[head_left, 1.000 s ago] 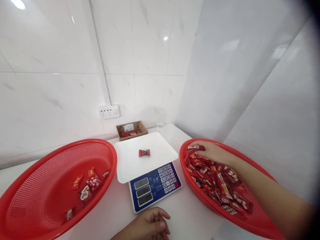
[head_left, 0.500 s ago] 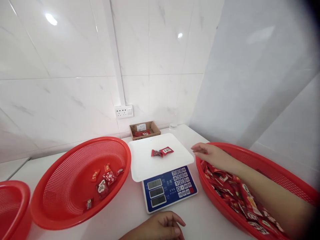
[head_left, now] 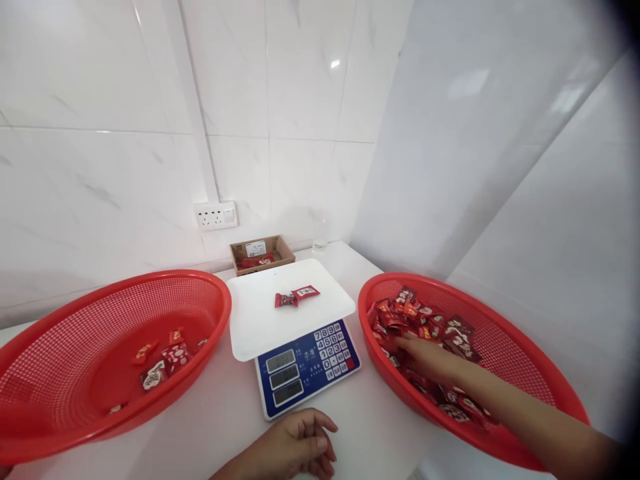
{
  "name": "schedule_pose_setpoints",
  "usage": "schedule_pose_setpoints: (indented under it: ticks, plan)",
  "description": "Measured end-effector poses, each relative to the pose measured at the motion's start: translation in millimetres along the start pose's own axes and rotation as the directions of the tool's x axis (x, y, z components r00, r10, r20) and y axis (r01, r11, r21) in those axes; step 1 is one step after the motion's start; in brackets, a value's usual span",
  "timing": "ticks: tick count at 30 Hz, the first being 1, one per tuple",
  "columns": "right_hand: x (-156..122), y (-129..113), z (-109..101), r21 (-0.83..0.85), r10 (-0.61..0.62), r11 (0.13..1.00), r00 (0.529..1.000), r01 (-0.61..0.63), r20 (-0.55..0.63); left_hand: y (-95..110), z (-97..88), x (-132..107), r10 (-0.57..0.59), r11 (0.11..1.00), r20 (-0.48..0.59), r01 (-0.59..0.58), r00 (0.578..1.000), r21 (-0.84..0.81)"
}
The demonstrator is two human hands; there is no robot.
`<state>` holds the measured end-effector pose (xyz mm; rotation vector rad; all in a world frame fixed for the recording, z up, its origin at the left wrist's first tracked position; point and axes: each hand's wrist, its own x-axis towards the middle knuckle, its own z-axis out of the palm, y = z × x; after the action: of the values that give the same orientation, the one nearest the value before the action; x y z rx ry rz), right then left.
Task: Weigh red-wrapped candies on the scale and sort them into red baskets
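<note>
My right hand (head_left: 426,355) reaches down into the right red basket (head_left: 520,357), among many small red snack packets (head_left: 457,337); its fingertips are lost among the wrappers, so any grip is hidden. My left hand (head_left: 303,445) rests on the white table in front of the scale, holding nothing, its fingers loosely bent and apart. Between the baskets stands a digital scale (head_left: 305,365) with a blue keypad panel and a white tray (head_left: 260,327). Two small wrapped pieces lie touching on the tray, a dark red one (head_left: 286,301) and a brighter red one (head_left: 305,293).
At the left is another red mesh basket (head_left: 90,333) holding several packets (head_left: 175,358). A low cardboard box (head_left: 287,250) with red packets stands behind the scale, near a clear round container (head_left: 319,245). A wall socket (head_left: 216,215) is above.
My right hand has gone from beside the scale tray down into the right basket's packets. My left hand stays by the scale. The whole view has swung to the right.
</note>
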<state>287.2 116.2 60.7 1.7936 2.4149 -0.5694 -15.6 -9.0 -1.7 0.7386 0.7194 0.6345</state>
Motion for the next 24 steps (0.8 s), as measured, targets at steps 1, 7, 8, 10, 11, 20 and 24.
schedule_pose_setpoints:
  ticks: [1,7,8,10,11,20,24]
  plan:
    - [-0.4,2.7,-3.7,-0.005,0.01,1.0,1.0,-0.01,-0.011,0.1,-0.1,-0.2,0.0,1.0,-0.002,0.0,1.0,0.004]
    - [5.4,18.1,-32.8,0.035,0.083,0.996,0.988,-0.079,-0.128,1.2,0.8,-0.9,-0.014,1.0,-0.006,0.014,1.0,0.019]
    - [7.6,16.9,-35.0,0.042,0.078,0.996,0.988,-0.073,-0.133,1.6,1.1,-1.1,-0.012,1.0,-0.004,0.012,1.0,0.019]
    - [12.2,9.8,-34.8,0.049,0.041,0.998,0.993,-0.036,-0.11,2.2,1.6,-1.6,-0.011,1.0,-0.003,0.011,1.0,0.013]
    - [14.4,4.3,-32.3,0.05,0.014,0.999,0.997,-0.01,-0.08,2.4,1.6,-1.7,-0.013,1.0,-0.003,0.013,1.0,0.01]
    - [16.5,-33.6,-1.8,0.001,-0.086,0.996,0.996,0.086,-0.012,2.6,2.6,-1.2,-0.029,1.0,-0.027,0.029,0.999,0.012]
    - [13.0,-25.6,-22.6,-0.043,-0.036,0.999,0.996,0.032,-0.078,1.4,2.6,-1.0,-0.026,1.0,-0.021,0.026,0.999,0.01]
